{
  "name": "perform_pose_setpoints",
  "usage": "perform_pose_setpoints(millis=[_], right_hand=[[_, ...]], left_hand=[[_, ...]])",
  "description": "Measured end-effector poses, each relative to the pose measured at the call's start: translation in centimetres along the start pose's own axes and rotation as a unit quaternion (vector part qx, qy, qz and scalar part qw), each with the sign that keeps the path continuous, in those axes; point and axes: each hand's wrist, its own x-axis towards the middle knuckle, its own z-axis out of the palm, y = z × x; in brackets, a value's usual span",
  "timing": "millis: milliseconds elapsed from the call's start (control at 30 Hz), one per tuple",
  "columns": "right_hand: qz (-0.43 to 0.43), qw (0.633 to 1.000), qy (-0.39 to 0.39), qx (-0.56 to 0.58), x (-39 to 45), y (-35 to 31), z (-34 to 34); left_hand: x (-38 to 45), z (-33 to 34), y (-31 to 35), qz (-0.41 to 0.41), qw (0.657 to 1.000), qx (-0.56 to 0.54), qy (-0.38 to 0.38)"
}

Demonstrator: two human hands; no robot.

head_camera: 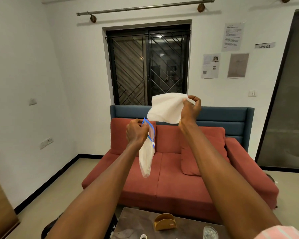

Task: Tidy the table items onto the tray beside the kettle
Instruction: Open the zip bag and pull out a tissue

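Observation:
Both arms are raised in front of me, over the sofa. My left hand (136, 132) pinches the blue zip edge of a clear plastic bag (147, 152), which hangs down with white sheets inside. My right hand (191, 109) is higher and to the right, holding a white paper napkin (166, 107) by its top corner; the napkin droops just above the bag's mouth. Low in the view, the dark table (136, 221) carries a wooden napkin holder (164, 221), a clear glass (210, 232) and a small white cup (143, 236). No tray or kettle is in view.
A red sofa (171, 169) with a cushion stands beyond the table, a blue sofa back (223, 118) behind it. A barred dark window (148, 66) and papers on the wall (232, 37) are farther back. A wooden panel (0, 204) is at far left.

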Motion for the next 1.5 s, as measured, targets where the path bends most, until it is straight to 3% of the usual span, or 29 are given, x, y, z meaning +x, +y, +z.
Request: perform_pose_setpoints(millis=[133, 233, 333, 433, 500, 667, 767, 933, 1067, 1233, 1400, 1500], right_hand=[[-0.075, 0.988, -0.008, -0.131, 0.9, 0.4, -1.2], [-0.136, 0.957, -0.052, -0.25, 0.8, 1.4, -2.6], [-0.162, 0.893, -0.18, -0.38, -0.2, 2.7, -3.8], [-0.097, 0.83, -0.351, -0.422, -1.8, 3.8, -4.3], [-0.055, 0.813, -0.403, -0.417, -2.7, 4.5, -4.4], [-0.006, 0.809, -0.464, -0.361, -3.7, 5.7, -5.2], [-0.019, 0.793, -0.483, -0.37, -4.4, 6.3, -5.7], [-0.059, 0.84, -0.419, -0.34, -5.2, 8.4, -6.1], [-0.042, 0.842, -0.417, -0.34, -5.4, 9.6, -6.5], [-0.007, 0.844, -0.433, -0.316, -5.7, 11.2, -6.3], [0.04, 0.85, -0.442, -0.282, -6.5, 13.4, -5.7], [0.068, 0.858, -0.424, -0.282, -7.2, 15.7, -5.4]], left_hand=[[0.2, -0.2, -0.6, -0.033, 0.997, -0.063, 0.014], [0.2, -0.2, -1.1, -0.04, 0.995, -0.087, 0.035], [0.0, 0.2, -1.4, -0.041, 0.991, -0.11, 0.059], [0.0, 0.5, -1.6, -0.076, 0.986, -0.125, 0.08], [0.0, 0.7, -1.8, -0.097, 0.982, -0.131, 0.092], [-0.1, 0.4, -2.5, -0.127, 0.978, -0.125, 0.109], [-0.6, 0.1, -3.0, -0.138, 0.977, -0.116, 0.112], [-1.8, -0.4, -3.4, -0.141, 0.977, -0.115, 0.115], [-2.1, -1.4, -5.1, -0.145, 0.978, -0.106, 0.105], [-2.9, -2.5, -8.3, -0.143, 0.985, 0.019, 0.095], [-2.7, -3.3, -12.5, -0.219, 0.974, -0.063, 0.016], [-3.2, -3.3, -15.0, -0.22, 0.968, -0.122, -0.006]])
